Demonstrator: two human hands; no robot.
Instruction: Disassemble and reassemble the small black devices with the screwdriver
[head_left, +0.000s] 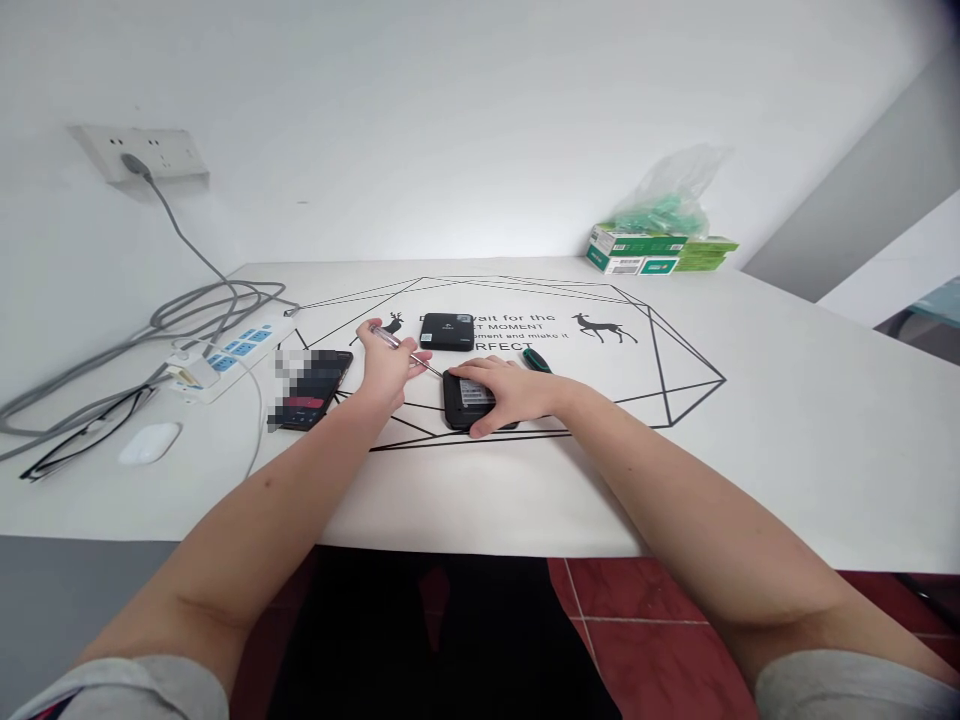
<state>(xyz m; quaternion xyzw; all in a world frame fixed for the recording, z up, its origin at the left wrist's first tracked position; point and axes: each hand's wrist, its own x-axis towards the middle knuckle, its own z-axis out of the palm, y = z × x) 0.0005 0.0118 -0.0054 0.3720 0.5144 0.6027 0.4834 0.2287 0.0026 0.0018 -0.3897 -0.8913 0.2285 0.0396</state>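
My left hand [388,367] grips a screwdriver [409,352] with a clear handle and a thin metal shaft. The shaft's tip meets the upper left corner of a black box-shaped device [455,405] lying on the table with a printed label facing up. Across the top of that device rests my right hand [504,390], fingers over its far edge and thumb at its near edge, holding it. Just behind it lies a second flat black box [447,332] with small stickers. A tool with a green and black handle [535,359] lies beyond my right hand, partly hidden.
A phone [312,390] lies left of my left hand. Farther left are a power strip [232,355] with grey cables, glasses [88,432] and a white case [150,443]. Green and white boxes [637,250] under a plastic bag [667,205] stand at the back right.
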